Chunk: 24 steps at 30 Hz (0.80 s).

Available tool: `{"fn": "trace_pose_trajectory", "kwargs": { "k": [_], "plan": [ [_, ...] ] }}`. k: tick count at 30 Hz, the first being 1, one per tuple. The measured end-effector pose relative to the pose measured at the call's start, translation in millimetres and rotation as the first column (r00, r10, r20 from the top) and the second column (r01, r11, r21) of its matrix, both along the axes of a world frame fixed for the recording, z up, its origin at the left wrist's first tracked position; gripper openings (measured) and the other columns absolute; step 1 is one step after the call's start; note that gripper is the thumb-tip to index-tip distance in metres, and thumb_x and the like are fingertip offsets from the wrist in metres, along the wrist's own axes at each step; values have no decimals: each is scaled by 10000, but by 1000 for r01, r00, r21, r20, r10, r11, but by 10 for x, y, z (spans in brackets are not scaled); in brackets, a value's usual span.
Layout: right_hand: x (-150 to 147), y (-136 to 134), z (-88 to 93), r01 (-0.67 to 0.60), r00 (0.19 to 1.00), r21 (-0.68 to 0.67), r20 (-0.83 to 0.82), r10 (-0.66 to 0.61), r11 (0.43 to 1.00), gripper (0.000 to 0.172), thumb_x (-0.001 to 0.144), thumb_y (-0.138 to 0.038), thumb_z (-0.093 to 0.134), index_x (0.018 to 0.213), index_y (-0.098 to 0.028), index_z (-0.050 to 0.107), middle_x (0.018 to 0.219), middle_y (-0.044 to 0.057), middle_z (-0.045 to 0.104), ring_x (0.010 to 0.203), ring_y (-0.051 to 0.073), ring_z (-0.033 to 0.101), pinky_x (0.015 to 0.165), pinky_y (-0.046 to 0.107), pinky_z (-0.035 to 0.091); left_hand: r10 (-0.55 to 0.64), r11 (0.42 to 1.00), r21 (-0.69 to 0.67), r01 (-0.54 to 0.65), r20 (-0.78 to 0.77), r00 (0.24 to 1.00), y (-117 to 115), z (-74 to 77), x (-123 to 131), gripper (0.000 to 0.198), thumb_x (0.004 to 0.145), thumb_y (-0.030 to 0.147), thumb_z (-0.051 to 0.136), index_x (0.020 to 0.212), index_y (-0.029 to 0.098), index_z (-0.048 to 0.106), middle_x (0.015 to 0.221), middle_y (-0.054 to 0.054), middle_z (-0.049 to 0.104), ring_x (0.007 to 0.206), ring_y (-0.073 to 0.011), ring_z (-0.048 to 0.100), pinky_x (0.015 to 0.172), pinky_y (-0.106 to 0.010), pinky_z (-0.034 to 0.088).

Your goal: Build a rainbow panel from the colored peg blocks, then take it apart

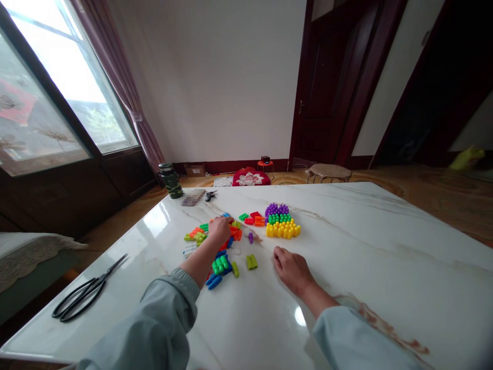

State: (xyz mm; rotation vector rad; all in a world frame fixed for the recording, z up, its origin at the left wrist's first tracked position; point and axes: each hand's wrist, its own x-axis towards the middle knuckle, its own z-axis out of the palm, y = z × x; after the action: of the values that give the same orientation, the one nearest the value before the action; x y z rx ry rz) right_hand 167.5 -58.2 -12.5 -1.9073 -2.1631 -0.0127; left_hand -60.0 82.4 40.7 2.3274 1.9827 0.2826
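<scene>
1. Left hand was over the loose coloured pieces, left of centre; fingers bent downward, opening and any hold could not be told.
2. Right hand rested on the white table, right of pile; fingers curled inward, contents hidden.
3. Purple-green-yellow cluster stood beyond right hand.
4. Black scissors lay near left.
</scene>
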Motion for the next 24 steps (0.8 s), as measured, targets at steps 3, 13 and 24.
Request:
{"fn": "trace_pose_trajectory", "kwargs": {
  "k": [3, 13, 24],
  "plan": [
    [-2, -5, 16, 7, 1000, -12, -1, -7, 1000, 151, 949, -248, 394, 946, -218, 542, 920, 9, 686, 773, 137, 643, 625, 262, 318, -2, 1000, -14, 1, -34, 999, 26, 1, 30, 399, 794, 129, 507, 1125, 288, 664, 1189, -81, 634, 1135, -254, 544, 938, -354, 405],
    [12, 8, -6, -12, 1000, 7, -6, 12, 1000, 162, 952, -257, 376, 940, -220, 533, 908, 5, 680, 755, 138, 638, 622, 261, 320, -44, 994, -100, 34, -102, 994, 174, 54, 32, 356, 737, 137, 570, 1071, 191, 680, 1150, -130, 592, 1070, -276, 577, 838, -304, 456],
    [12, 6, -6, -4, 1000, 4, -12, 4, 1000, 159, 948, -257, 382, 947, -220, 538, 923, 5, 685, 779, 143, 645, 632, 262, 323, -150, 978, -164, 131, -106, 983, 215, 79, 135, 262, 892, 358, 579, 1049, 151, 616, 1160, -72, 609, 1075, -207, 568, 937, -449, 465]
  ]
}}
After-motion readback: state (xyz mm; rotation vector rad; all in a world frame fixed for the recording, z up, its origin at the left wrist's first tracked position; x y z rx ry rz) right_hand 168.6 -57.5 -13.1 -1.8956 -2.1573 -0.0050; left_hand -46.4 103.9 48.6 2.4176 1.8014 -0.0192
